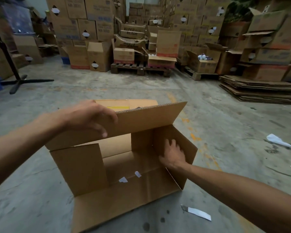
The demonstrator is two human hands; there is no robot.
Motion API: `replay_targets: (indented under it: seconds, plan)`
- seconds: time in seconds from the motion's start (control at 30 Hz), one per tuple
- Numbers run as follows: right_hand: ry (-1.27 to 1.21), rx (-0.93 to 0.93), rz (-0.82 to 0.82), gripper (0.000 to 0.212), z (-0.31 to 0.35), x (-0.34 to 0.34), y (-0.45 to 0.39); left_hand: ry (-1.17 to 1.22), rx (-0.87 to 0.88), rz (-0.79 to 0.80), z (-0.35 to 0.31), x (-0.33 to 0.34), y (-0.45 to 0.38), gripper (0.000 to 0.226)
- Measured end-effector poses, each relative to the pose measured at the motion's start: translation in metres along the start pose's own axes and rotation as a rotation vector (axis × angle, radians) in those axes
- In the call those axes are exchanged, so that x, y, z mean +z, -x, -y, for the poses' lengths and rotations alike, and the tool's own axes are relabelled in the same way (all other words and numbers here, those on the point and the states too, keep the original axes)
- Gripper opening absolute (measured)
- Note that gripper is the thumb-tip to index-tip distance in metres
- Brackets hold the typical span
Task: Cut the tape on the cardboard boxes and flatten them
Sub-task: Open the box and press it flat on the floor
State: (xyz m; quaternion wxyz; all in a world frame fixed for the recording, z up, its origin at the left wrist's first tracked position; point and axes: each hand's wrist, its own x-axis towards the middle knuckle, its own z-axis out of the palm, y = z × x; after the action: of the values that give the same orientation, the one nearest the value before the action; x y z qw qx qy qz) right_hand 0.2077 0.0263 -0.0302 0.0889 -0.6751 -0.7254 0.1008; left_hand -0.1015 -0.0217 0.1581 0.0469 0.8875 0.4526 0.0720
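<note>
Box: the opened cardboard box [124,165] lay on its side on the concrete floor [225,123], centre frame; I judged it light, stiff, creasing at folds.
Left hand [92,116]: fingers curled over the top flap's [141,121] edge.
Right hand [172,153]: fingers spread flat against the inner end wall.
Hold: I'd take flap edges.
Room: open floor all round; knife [196,212] lower right, flattened stack [259,89] far right.

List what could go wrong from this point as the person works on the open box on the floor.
1. A blade-like cutter lies on the floor near the box; a knee or hand could land on it.
2. The left hand grips the raised flap's edge, so sliding along it might scrape the fingers.
3. The right hand presses the inner side wall; a sudden collapse may pinch it.
</note>
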Motion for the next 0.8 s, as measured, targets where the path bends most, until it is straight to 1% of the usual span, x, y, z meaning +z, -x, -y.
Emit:
replay_targets:
  seconds: [0.07, 0.1, 0.17, 0.23, 0.27, 0.33, 0.4, 0.53, 0.63, 0.73, 0.8]
  plan:
    - [-0.030, 0.032, -0.018, 0.065, 0.013, 0.008, -0.016, 0.055, -0.041, -0.002, 0.005, -0.007, -0.003, 0.043]
    - [-0.026, 0.037, -0.026, 0.064, 0.017, 0.012, -0.025, 0.010, -0.086, 0.009, 0.006, -0.010, -0.005, 0.048]
    - [0.022, 0.009, -0.004, 0.065, 0.020, 0.022, -0.042, -0.249, -0.192, 0.010, 0.008, -0.007, -0.009, 0.066]
    - [0.104, -0.069, 0.046, 0.068, 0.024, 0.029, -0.060, -0.488, -0.285, -0.081, 0.012, 0.007, -0.015, 0.081]
    - [0.139, -0.106, 0.082, 0.070, 0.028, 0.031, -0.071, -0.533, -0.339, -0.135, 0.016, 0.016, -0.019, 0.086]
    - [0.171, -0.150, 0.154, 0.072, 0.036, 0.033, -0.091, -0.518, -0.442, -0.194, 0.023, 0.027, -0.027, 0.090]
    - [0.160, -0.150, 0.206, 0.072, 0.045, 0.034, -0.108, -0.478, -0.508, -0.209, 0.034, 0.035, -0.033, 0.094]
    - [0.046, -0.106, 0.230, 0.078, 0.065, 0.040, -0.139, -0.418, -0.606, -0.179, 0.059, 0.047, -0.037, 0.109]
    - [0.017, -0.134, 0.256, 0.080, 0.081, 0.048, -0.154, -0.360, -0.657, -0.146, 0.076, 0.054, -0.040, 0.112]
    - [0.093, -0.190, 0.236, 0.075, 0.094, 0.064, -0.160, -0.313, -0.694, -0.128, 0.084, 0.060, -0.052, 0.112]
    - [0.182, -0.250, 0.165, 0.073, 0.101, 0.079, -0.164, -0.284, -0.691, -0.126, 0.089, 0.065, -0.059, 0.116]
